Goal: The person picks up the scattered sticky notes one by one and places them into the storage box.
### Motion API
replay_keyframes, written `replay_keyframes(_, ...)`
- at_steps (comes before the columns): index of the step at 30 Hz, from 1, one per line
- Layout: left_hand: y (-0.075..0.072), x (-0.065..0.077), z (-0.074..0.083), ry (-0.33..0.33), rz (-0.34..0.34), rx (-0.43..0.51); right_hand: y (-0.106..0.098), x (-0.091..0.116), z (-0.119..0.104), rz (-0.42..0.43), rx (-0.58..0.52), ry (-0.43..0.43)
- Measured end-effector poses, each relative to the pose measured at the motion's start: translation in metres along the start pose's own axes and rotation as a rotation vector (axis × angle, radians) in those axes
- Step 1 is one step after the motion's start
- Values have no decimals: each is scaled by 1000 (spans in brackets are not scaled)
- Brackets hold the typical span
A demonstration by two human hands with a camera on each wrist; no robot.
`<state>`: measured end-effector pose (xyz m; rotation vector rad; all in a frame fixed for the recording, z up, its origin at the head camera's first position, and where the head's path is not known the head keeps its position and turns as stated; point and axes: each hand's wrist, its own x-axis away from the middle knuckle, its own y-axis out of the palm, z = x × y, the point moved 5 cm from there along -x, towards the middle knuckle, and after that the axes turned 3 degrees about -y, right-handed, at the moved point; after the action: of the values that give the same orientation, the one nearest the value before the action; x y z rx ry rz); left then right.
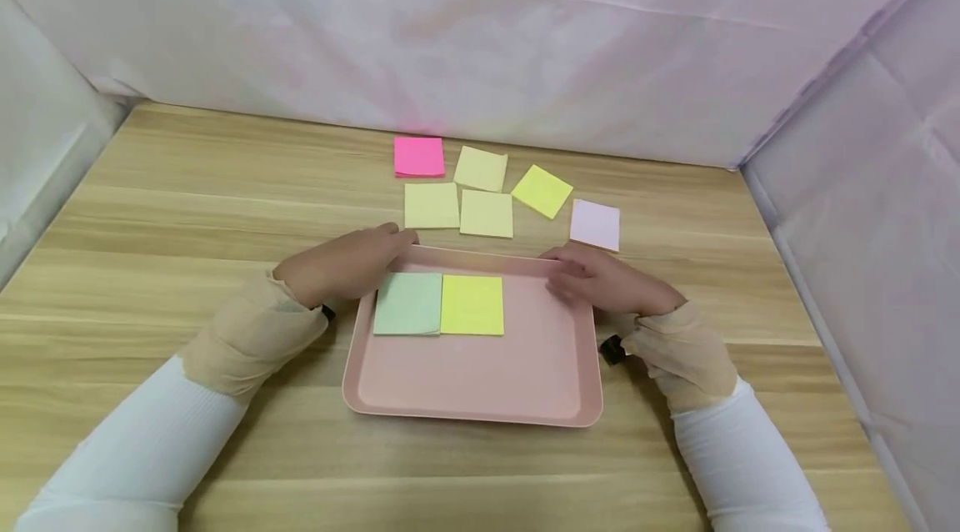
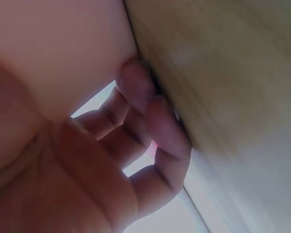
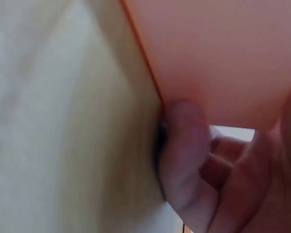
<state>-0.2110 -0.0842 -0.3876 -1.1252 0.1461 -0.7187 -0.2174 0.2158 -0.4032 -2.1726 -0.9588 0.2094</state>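
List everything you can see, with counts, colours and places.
Tray: one, pink, on the table
Green sticky note: one, pale green, tray's far left
Bright sticky notes: two, vivid yellow, one in the tray, one beyond it
Pale sticky notes: three, light yellow, beyond the tray
Pink sticky note: one, hot pink, table's far side
Purple sticky note: one, lilac, near the right hand
Table: one, light wood, under the tray
Cloth: count unclear, whitish, around the table
Sleeves: two, white, forearms
Hands: two, bare, gripping tray's far corners
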Motion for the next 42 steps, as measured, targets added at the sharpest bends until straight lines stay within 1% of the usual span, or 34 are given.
replay_keyframes(4,0,-1,-2,-13,-12,-11,-7,3,-1,-8,-32,67)
replay_keyframes(6,0,-1,-2,-11,-17,-14,-14,5,-2,25,-37,85)
replay_keyframes(7,0,-2,-2,-11,-18,-16,-18,5,-2,64,-23,83)
replay_keyframes(9,1,-2,-3,-12,-17,-14,-28,7,-1,172,27,73)
replay_keyframes(11,3,-3,-4,-14,-17,-16,-38,9,0,296,101,55)
replay_keyframes(13,4,-3,-5,-15,-17,-17,-45,12,3,396,171,42)
replay_keyframes(15,5,-4,-5,-17,-26,-19,-49,14,7,441,207,40)
replay_keyframes(16,5,-4,-5,-19,-29,-23,-50,15,9,447,221,42)
replay_keyframes(19,4,-3,-4,-20,-32,-26,-53,17,18,425,284,84)
replay_keyframes(23,1,-3,-3,-28,-22,-25,-55,19,29,333,352,161)
replay_keyframes(26,0,-2,-2,-28,-25,-28,-54,20,35,249,349,203)
replay_keyframes(28,0,-1,-3,-24,-21,-29,-52,21,37,207,338,225)
replay_keyframes(33,0,-1,-5,-22,-8,-39,-51,20,39,162,337,235)
replay_keyframes(38,2,-1,-5,-15,-15,-42,-48,22,39,122,344,224)
replay_keyframes(42,1,-1,-3,-10,-1,-43,-49,23,38,124,365,215)
